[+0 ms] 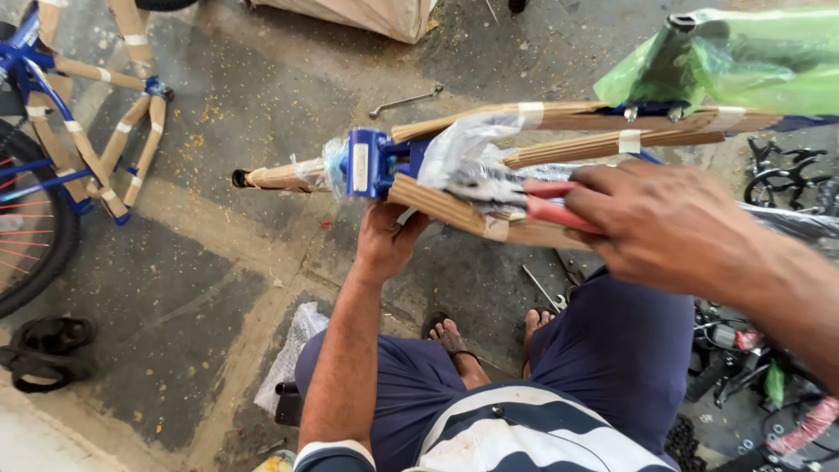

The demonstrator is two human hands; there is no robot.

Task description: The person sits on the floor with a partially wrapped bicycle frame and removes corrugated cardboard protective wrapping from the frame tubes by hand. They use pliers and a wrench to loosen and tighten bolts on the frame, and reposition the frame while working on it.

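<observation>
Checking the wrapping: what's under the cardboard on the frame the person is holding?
Blue bicycle frame shows at the joint; its tubes under the cardboard wrapping are hidden.

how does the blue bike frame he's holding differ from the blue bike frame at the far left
The held blue cardboard-wrapped bike frame lies level above the person's lap, gripped from below by the left hand, and shows no wheel. The blue cardboard-wrapped bicycle at far left rests on the floor with a spoked wheel fitted. Both have taped cardboard wrapping.
</observation>
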